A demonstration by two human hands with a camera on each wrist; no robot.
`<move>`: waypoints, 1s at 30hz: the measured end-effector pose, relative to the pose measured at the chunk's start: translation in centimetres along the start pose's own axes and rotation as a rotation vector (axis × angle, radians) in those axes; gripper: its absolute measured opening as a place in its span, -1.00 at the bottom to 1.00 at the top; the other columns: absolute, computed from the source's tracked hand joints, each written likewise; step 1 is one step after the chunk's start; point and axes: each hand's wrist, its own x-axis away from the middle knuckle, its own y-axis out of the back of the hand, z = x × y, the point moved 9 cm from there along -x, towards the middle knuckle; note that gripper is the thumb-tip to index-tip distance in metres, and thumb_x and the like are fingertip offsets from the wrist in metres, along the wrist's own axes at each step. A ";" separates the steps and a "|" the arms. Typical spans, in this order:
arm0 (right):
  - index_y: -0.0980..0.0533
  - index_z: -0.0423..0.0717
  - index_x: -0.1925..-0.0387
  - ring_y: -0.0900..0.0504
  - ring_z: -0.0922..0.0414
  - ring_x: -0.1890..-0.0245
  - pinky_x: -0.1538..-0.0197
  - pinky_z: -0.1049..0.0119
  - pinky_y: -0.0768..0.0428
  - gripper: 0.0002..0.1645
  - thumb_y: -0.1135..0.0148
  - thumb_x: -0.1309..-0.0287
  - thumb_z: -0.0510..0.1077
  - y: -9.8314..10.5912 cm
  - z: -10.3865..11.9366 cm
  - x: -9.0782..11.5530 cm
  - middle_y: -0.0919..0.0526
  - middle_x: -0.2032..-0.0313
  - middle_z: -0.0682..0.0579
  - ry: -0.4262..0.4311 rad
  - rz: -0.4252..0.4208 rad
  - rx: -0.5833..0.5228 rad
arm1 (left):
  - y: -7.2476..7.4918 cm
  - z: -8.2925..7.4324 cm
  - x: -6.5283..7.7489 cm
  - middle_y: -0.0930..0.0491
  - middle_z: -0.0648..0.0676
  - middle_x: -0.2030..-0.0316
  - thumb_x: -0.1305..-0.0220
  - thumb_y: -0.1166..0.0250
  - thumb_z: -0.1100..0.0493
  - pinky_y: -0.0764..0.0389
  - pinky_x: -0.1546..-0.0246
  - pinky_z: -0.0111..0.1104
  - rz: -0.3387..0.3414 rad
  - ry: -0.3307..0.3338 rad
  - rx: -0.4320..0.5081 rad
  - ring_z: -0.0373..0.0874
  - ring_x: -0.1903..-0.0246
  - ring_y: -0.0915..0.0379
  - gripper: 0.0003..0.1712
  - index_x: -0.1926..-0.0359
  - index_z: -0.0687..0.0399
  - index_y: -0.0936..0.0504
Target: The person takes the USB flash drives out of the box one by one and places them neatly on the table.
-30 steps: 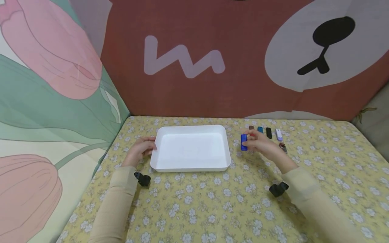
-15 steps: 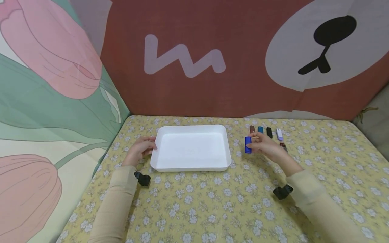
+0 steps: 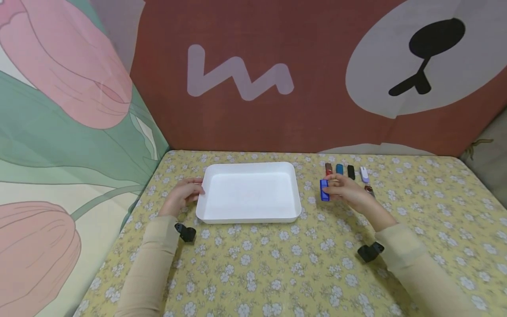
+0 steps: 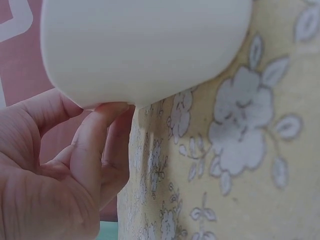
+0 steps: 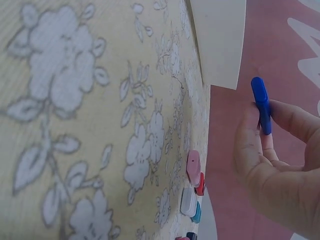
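My left hand [image 3: 183,196] is at the left end of a shallow white tray [image 3: 248,220], its fingertips and thumb gripping the tray's edge. In the left wrist view, the bent fingers [image 4: 92,145] meet the tray's outer wall. To the right of the tray, my right hand [image 3: 348,192] pinches a small blue USB flash drive [image 3: 324,190] between thumb and fingers. The right wrist view has the blue drive [image 5: 261,102] raised off the tabletop. Part of it is covered by the fingertips.
Behind the right hand lie several small stick-like drives: a brown-red one [image 3: 328,168], a teal one [image 3: 339,169], a black one [image 3: 350,172] and a white-and-purple one [image 3: 364,174]. A dark one [image 3: 369,190] lies by the right wrist. Flowered yellow cloth [image 3: 253,268] covers the table.
My right hand has moved slightly right and toward me with the blue flash drive, uncovering more of the brown-red one. The left hand and tray have stayed put.
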 end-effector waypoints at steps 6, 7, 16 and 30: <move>-0.09 -0.33 -0.30 -0.55 0.38 0.29 0.08 0.36 -0.60 -0.36 -0.06 -0.35 -0.13 0.2 -0.3 0.1 -0.44 0.14 0.14 -0.010 -0.002 0.013 | 0.0 -0.2 0.1 -0.42 0.10 -0.08 -0.24 -0.14 0.36 -0.46 0.51 -0.56 0.007 -0.009 -0.010 -0.39 0.68 -0.28 -0.33 -0.38 0.22 -0.23; -0.08 -0.34 -0.32 -0.55 0.38 0.29 0.08 0.36 -0.60 -0.35 -0.05 -0.36 -0.12 0.3 -0.4 0.2 -0.45 0.11 0.10 -0.011 -0.002 0.016 | 0.0 -0.2 0.1 -0.42 0.09 -0.07 -0.25 -0.14 0.36 -0.46 0.51 -0.55 0.008 -0.008 -0.010 -0.39 0.68 -0.28 -0.33 -0.39 0.21 -0.23; 0.00 -0.39 -0.35 -0.57 0.42 0.27 0.08 0.42 -0.60 -0.29 -0.04 -0.36 -0.15 0.6 -0.8 0.7 -0.37 -0.09 -0.10 -0.014 0.007 -0.006 | -0.2 -0.5 0.1 -0.48 0.07 0.03 -0.22 -0.14 0.39 -0.45 0.55 -0.55 0.024 -0.013 -0.016 -0.41 0.73 -0.27 -0.31 -0.39 0.22 -0.22; -0.04 -0.41 -0.30 -0.60 0.40 0.26 0.12 0.45 -0.62 -0.34 -0.05 -0.35 -0.18 0.9 -1.7 1.1 -0.48 0.17 0.18 -0.020 0.039 -0.047 | -0.1 -0.3 0.2 -0.50 0.04 0.13 -0.21 -0.15 0.40 -0.45 0.57 -0.55 0.012 0.001 -0.014 -0.40 0.75 -0.26 -0.30 -0.39 0.23 -0.22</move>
